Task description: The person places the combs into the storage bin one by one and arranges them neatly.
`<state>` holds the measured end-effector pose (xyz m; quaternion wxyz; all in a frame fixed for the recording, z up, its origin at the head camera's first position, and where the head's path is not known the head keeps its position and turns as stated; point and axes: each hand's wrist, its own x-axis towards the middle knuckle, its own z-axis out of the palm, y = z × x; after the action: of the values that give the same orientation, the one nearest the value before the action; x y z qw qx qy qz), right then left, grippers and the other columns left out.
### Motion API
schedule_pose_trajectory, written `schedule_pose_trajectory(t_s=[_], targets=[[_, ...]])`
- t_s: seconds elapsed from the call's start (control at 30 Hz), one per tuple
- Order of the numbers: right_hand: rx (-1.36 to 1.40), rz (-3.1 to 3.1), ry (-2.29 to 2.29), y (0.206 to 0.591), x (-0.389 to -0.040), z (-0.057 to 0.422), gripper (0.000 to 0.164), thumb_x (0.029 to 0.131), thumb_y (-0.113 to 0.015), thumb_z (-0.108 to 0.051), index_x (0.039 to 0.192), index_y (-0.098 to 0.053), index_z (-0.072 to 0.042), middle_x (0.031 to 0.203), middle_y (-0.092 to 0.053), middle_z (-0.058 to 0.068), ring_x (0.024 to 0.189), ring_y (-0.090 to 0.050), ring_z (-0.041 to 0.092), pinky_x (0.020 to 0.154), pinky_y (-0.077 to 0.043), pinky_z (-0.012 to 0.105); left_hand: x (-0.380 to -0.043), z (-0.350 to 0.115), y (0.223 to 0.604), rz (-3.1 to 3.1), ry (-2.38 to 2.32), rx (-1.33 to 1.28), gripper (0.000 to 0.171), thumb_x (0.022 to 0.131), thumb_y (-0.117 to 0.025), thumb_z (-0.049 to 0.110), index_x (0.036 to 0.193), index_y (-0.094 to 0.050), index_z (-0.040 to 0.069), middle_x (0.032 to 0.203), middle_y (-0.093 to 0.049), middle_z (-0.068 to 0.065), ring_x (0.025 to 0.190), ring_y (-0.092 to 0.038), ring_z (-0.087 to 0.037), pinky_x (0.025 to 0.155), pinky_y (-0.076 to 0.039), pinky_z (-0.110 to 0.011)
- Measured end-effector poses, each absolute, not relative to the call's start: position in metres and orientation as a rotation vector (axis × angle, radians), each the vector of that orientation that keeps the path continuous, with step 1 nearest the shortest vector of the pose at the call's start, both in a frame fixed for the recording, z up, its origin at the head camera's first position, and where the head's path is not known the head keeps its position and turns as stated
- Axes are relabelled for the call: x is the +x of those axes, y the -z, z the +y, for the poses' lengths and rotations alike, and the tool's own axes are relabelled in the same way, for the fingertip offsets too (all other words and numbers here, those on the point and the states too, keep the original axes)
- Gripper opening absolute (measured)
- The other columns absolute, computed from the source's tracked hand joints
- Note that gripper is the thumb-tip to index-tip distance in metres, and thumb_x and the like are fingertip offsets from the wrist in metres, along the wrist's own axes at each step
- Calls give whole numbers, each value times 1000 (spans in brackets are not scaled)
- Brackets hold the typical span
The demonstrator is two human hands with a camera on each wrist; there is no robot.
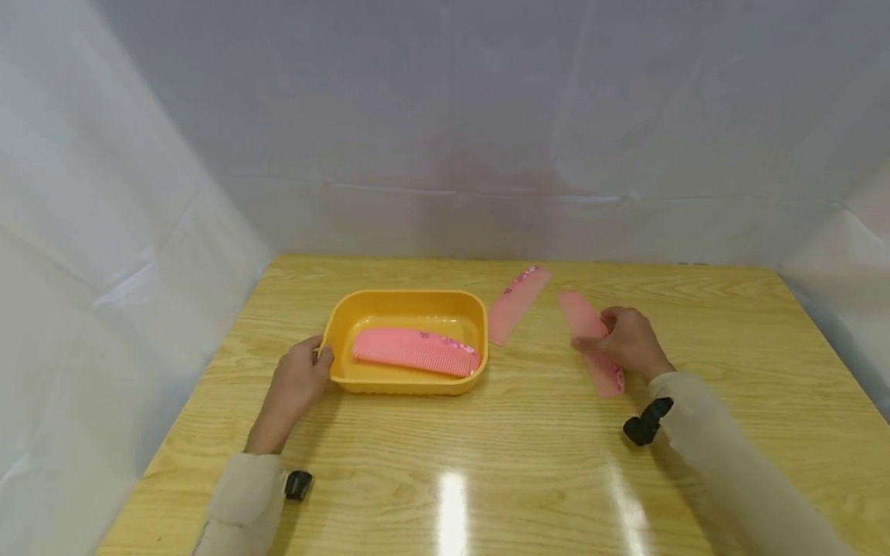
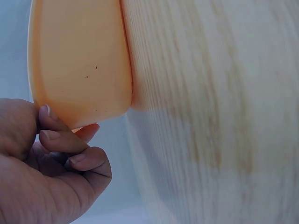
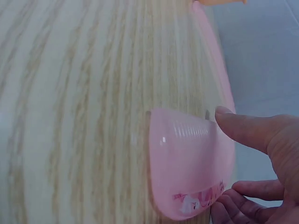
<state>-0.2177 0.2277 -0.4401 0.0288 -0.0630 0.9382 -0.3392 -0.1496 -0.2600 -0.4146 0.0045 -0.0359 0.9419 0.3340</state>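
Observation:
My left hand (image 1: 300,380) grips the left end of a yellow plastic tray (image 1: 403,388), its thumb at the rim. In the left wrist view, curled fingers (image 2: 77,158) sit at the tray's corner. Inside the tray lies a pink comb (image 1: 410,351) with a flower print. On the right, my right hand (image 1: 634,340) holds another pink comb (image 1: 601,374) across its width, thumb at one long edge and fingers at the other. The right wrist view shows that comb (image 3: 187,154) flat against the table, print toward the fingers.
A third pink comb (image 1: 518,305) lies slanted on the table, close by the tray's right end. The wood-grain table (image 1: 445,448) meets pale sheeting (image 1: 445,139) at the back and sides. A dark wrist device (image 1: 648,422) shows at the right sleeve.

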Motion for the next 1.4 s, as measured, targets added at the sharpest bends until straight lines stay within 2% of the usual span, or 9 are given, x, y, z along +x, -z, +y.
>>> schedule_pose_trajectory(t_s=[0.07, 0.13, 0.23, 0.3, 0.4, 0.53, 0.7, 0.97, 1.4], targets=[[-196, 2910, 1047, 442, -218, 227, 48, 81, -86, -31, 76, -50, 1, 67, -42, 8, 62, -39, 21, 57, -35, 35, -149, -260, 414, 2946, -1047, -113, 30, 106, -42, 15, 116, -60, -8, 64, -49, -5, 52, -45, -16, 45, -37, -29], [-198, 2910, 1040, 444, -220, 227, 51, 81, -85, -29, 72, -41, -5, 65, -30, 3, 59, -31, 18, 56, -28, 34, -149, -260, 414, 2943, -1047, -111, 31, 106, -42, 15, 118, -60, -8, 63, -49, -5, 52, -44, -15, 45, -37, -29], [-217, 2922, 1017, 444, -218, 228, 41, 81, -85, -26, 85, -58, 4, 71, -51, 12, 65, -47, 22, 59, -42, 38, -149, -259, 414, 2947, -1047, -100, 31, 106, -43, 15, 116, -60, -8, 63, -47, -4, 51, -43, -15, 45, -36, -28], [-228, 2925, 1002, 443, -217, 229, 49, 82, -84, -25, 105, -63, 13, 89, -63, 25, 76, -58, 29, 70, -51, 45, -149, -259, 414, 2952, -1048, -93, 29, 106, -43, 14, 114, -60, -8, 62, -46, -4, 51, -42, -15, 45, -35, -28], [-246, 2904, 1011, 441, -216, 230, 54, 82, -83, -23, 115, -61, 15, 96, -65, 29, 79, -61, 32, 74, -52, 48, -149, -259, 415, 2957, -1049, -88, 29, 106, -43, 14, 113, -60, -8, 62, -45, -3, 51, -41, -15, 45, -35, -28], [-257, 2867, 1022, 439, -215, 233, 51, 84, -82, -21, 116, -61, 12, 87, -62, 18, 74, -56, 27, 67, -46, 40, -149, -259, 415, 2959, -1044, -94, 29, 105, -43, 14, 112, -60, -7, 62, -46, -4, 51, -42, -15, 45, -36, -28], [-279, 2841, 1038, 440, -213, 238, 69, 85, -81, -20, 135, -51, 16, 111, -62, 27, 95, -61, 35, 79, -51, 48, -148, -259, 415, 2958, -1042, -97, 26, 105, -43, 14, 107, -60, -5, 62, -45, -4, 51, -42, -16, 45, -36, -28], [-338, 2784, 1079, 440, -213, 245, 69, 87, -80, -18, 139, -49, 13, 129, -58, 32, 111, -59, 42, 90, -50, 54, -148, -259, 414, 2972, -1034, -80, 27, 106, -43, 13, 108, -61, -7, 61, -46, -4, 50, -41, -15, 45, -36, -28], [-435, 2707, 1087, 442, -216, 252, 58, 88, -75, -5, 139, -51, 9, 129, -58, 29, 113, -57, 42, 93, -48, 56, -148, -258, 415, 2965, -1056, -105, 31, 105, -42, 14, 118, -61, -8, 61, -47, -4, 49, -42, -15, 44, -36, -28]])
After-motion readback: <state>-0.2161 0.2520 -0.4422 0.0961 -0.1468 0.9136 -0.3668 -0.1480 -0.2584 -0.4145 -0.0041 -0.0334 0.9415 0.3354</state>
